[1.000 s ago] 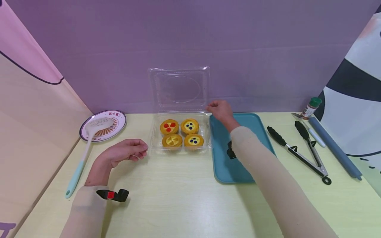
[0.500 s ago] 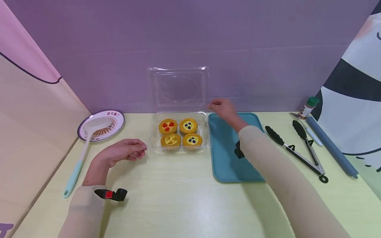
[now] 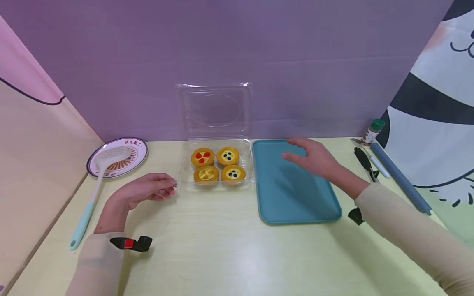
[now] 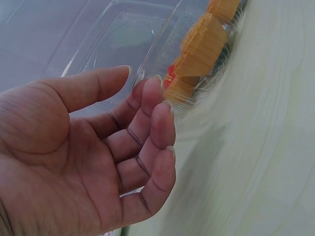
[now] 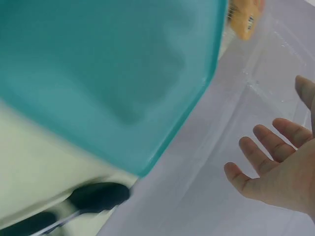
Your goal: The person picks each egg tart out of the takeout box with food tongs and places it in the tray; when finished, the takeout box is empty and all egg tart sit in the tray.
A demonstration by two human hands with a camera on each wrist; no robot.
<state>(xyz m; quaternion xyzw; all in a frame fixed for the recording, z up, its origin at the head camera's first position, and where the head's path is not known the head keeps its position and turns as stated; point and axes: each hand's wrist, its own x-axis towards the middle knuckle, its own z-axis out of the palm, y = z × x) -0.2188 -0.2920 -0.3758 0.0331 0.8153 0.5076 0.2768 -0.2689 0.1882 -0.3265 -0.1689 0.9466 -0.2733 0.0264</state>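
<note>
My left hand (image 3: 142,191) rests on the counter (image 3: 222,246), fingers (image 4: 157,128) loosely curled and holding nothing, tips just beside the clear clamshell box (image 3: 214,164). The box lies open, lid upright against the wall, with four fruit tarts (image 3: 215,165) inside. My right hand (image 3: 314,158) hovers over the teal tray (image 3: 292,197) just right of the box, fingers (image 5: 266,147) spread apart and empty.

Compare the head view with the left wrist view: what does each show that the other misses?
Only the head view shows the right hand open above the teal tray, the tongs, and the plate with the slotted spatula. Only the left wrist view shows the left hand palm, empty, fingers loosely curled. Both show the open clear box of tarts.
</note>
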